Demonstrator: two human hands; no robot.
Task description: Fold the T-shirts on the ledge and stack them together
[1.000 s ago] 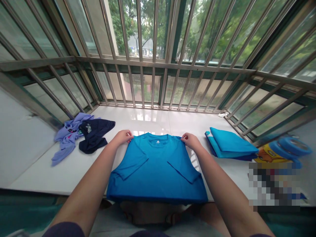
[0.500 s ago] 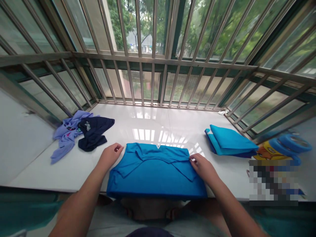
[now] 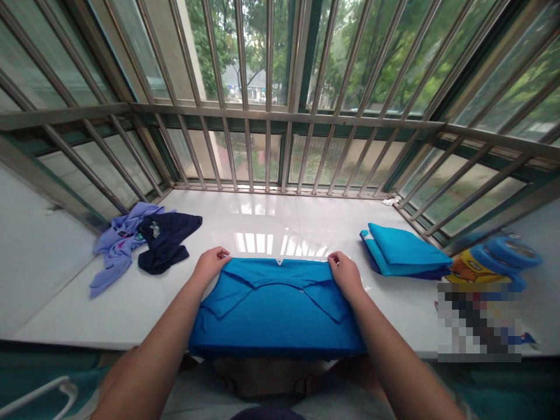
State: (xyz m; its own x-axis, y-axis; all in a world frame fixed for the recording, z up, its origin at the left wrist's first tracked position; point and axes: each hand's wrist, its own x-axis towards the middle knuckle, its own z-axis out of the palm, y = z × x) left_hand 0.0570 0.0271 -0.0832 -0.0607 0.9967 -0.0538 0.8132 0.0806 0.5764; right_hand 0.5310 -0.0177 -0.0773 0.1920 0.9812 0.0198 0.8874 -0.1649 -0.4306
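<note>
A bright blue T-shirt (image 3: 280, 315) lies spread on the white sill in front of me, its sleeves turned inward and its lower part reaching over the front edge. My left hand (image 3: 213, 263) pinches the shirt's far left corner. At the far right corner, my right hand (image 3: 345, 271) grips the cloth between thumb and fingers. The far edge runs straight between both hands, with a small white mark near its middle. On the right sits a stack of folded blue clothes (image 3: 409, 251), apart from my right hand.
To the left lie a crumpled lavender garment (image 3: 116, 248) and a dark navy garment (image 3: 168, 236). A blue and yellow container (image 3: 490, 262) stands at the far right, beside a blurred-out patch. Metal window bars (image 3: 280, 116) enclose the back of the white sill (image 3: 280, 219).
My left hand has moved right onto the shirt's far left corner. My right hand has shifted up to the far right corner. The far edge now looks straighter and smoother.
</note>
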